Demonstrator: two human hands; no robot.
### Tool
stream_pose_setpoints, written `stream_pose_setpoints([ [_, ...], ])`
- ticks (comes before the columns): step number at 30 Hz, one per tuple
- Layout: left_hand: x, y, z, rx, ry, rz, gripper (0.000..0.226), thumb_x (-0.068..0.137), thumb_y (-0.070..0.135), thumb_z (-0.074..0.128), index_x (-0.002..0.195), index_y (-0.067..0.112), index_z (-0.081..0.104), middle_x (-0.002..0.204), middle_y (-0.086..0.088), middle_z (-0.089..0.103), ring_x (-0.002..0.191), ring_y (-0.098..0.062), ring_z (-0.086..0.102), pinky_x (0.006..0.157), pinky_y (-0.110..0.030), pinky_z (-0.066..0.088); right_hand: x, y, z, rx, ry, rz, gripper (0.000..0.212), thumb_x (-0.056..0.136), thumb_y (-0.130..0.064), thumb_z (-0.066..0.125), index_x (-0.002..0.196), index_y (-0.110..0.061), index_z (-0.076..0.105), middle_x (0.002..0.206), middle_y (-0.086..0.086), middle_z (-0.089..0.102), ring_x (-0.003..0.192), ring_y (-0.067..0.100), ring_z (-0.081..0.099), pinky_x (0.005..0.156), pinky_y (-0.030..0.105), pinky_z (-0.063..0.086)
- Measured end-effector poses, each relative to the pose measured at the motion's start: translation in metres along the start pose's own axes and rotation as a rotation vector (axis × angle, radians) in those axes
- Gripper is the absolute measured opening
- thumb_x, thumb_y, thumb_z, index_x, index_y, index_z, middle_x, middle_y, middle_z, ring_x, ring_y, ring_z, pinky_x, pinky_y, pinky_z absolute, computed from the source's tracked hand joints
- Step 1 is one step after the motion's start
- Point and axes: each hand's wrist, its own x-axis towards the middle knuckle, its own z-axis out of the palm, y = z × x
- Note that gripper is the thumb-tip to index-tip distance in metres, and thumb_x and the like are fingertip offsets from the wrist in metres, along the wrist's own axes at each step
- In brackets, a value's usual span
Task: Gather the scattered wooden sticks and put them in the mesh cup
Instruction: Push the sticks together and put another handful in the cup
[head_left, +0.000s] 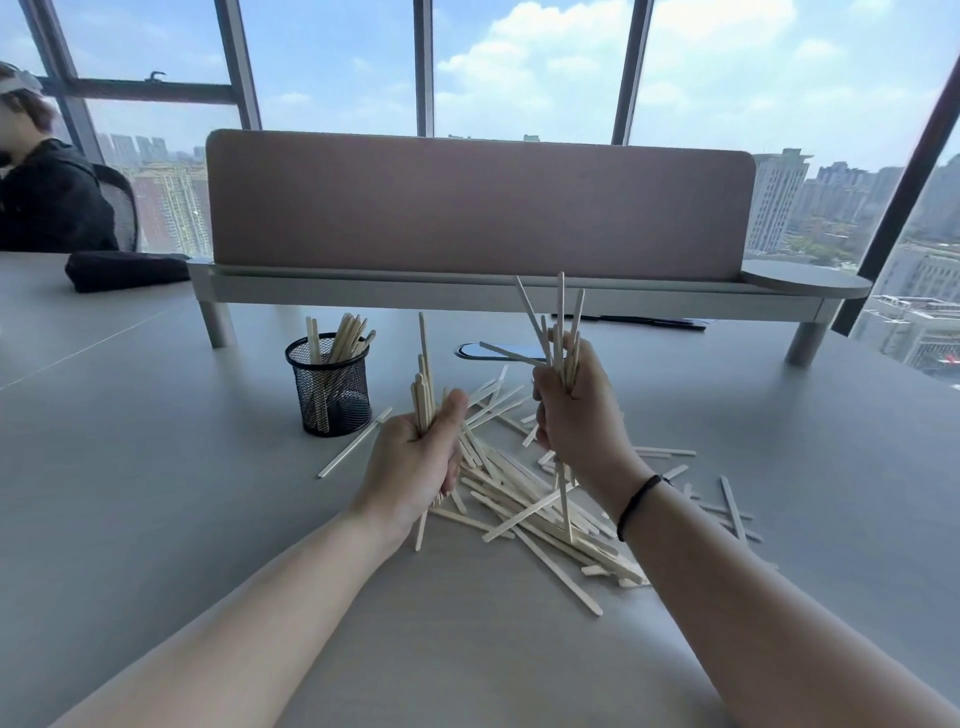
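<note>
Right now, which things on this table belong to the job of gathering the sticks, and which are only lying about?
For the job:
- mesh cup, some sticks already inside
- bundle in left hand
- bundle in right hand
- scattered sticks on the table

Lying about:
- dark pouch
- pink divider on its shelf
- oval plate set in the table

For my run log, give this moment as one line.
left hand: grips sticks | right hand: grips sticks | mesh cup: partly filled | pile: on table
</note>
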Motion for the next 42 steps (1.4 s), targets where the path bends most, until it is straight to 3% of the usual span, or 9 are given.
stream_pose_setpoints([
  [2,0.0,0.0,0.0,-0.003,-0.001,0.0,0.069,0.087,0.063,0.051,0.051,0.004,0.047,0.044,-0.009,0.043,0.048,-0.022,0.043,0.052,-0.03,0.039,0.001,-0.003,0.0,0.106,0.034,0.045,0.018,0.098,-0.007,0.046,0.089,-0.023,0.046,0.062,0.002,0.044,0.043,0.015,0.035,0.044,0.027,0.032],
  [6,0.001,-0.001,0.0,-0.008,-0.008,-0.001,0.068,0.087,0.064,0.052,0.051,0.006,0.046,0.045,-0.009,0.043,0.048,-0.023,0.043,0.052,-0.03,0.038,0.001,-0.014,-0.004,0.362,0.043,0.162,0.009,0.102,-0.012,0.052,0.105,-0.013,0.06,0.056,-0.001,0.035,0.041,0.011,0.027,0.042,0.024,0.026],
  [9,0.001,-0.003,0.0,-0.006,-0.007,-0.005,0.07,0.086,0.065,0.051,0.05,0.006,0.047,0.044,-0.009,0.044,0.048,-0.024,0.043,0.053,-0.03,0.037,0.0,-0.02,-0.009,0.4,0.039,0.171,0.008,0.099,-0.014,0.059,0.095,-0.01,0.064,0.045,-0.008,0.033,0.036,0.01,0.028,0.04,0.022,0.027],
  [23,0.001,-0.002,0.0,-0.026,-0.024,-0.017,0.068,0.088,0.064,0.052,0.045,0.012,0.045,0.042,-0.007,0.043,0.043,-0.021,0.04,0.053,-0.03,0.038,0.002,-0.03,-0.014,0.608,0.084,0.239,0.047,0.098,-0.038,0.059,0.061,-0.013,0.046,0.059,0.003,0.026,0.045,0.013,0.025,0.046,0.026,0.025],
  [28,0.001,-0.003,0.0,-0.027,-0.024,-0.019,0.067,0.088,0.065,0.052,0.044,0.015,0.043,0.043,-0.008,0.043,0.045,-0.022,0.04,0.054,-0.031,0.037,0.004,-0.029,-0.016,0.597,0.159,0.269,0.052,0.097,-0.045,0.057,0.055,-0.02,0.039,0.059,0.004,0.041,0.057,0.017,0.034,0.06,0.034,0.033],
  [32,0.001,-0.002,0.0,-0.039,-0.021,-0.021,0.066,0.087,0.064,0.053,0.044,0.016,0.042,0.043,-0.008,0.041,0.044,-0.022,0.039,0.051,-0.029,0.037,0.003,-0.033,-0.017,0.65,0.14,0.272,0.052,0.098,-0.043,0.057,0.054,-0.017,0.043,0.05,0.007,0.046,0.054,0.023,0.049,0.072,0.044,0.054],
  [36,0.002,0.0,0.0,-0.188,-0.002,0.007,0.064,0.082,0.058,0.061,0.053,0.005,0.043,0.043,-0.006,0.037,0.036,-0.018,0.033,0.044,-0.024,0.03,-0.001,-0.042,-0.017,0.623,0.091,0.246,0.058,0.099,-0.045,0.054,0.052,-0.022,0.028,0.049,-0.002,0.02,0.042,0.016,0.022,0.046,0.028,0.034],
  [39,0.004,0.0,-0.001,-0.224,0.041,0.047,0.059,0.077,0.06,0.067,0.049,0.015,0.042,0.043,-0.001,0.033,0.034,-0.015,0.028,0.042,-0.022,0.026,-0.004,-0.042,-0.011,0.554,0.043,0.233,0.056,0.098,-0.045,0.055,0.055,-0.02,0.03,0.049,-0.001,0.022,0.041,0.015,0.02,0.044,0.024,0.022],
  [42,0.006,-0.002,-0.004,-0.161,0.08,0.061,0.064,0.068,0.073,0.074,0.048,0.02,0.043,0.041,0.002,0.033,0.034,-0.014,0.027,0.042,-0.022,0.028,-0.011,-0.031,-0.001,0.431,-0.021,0.237,0.053,0.097,-0.04,0.06,0.056,-0.019,0.034,0.045,-0.002,0.028,0.041,0.015,0.023,0.044,0.024,0.027],
])
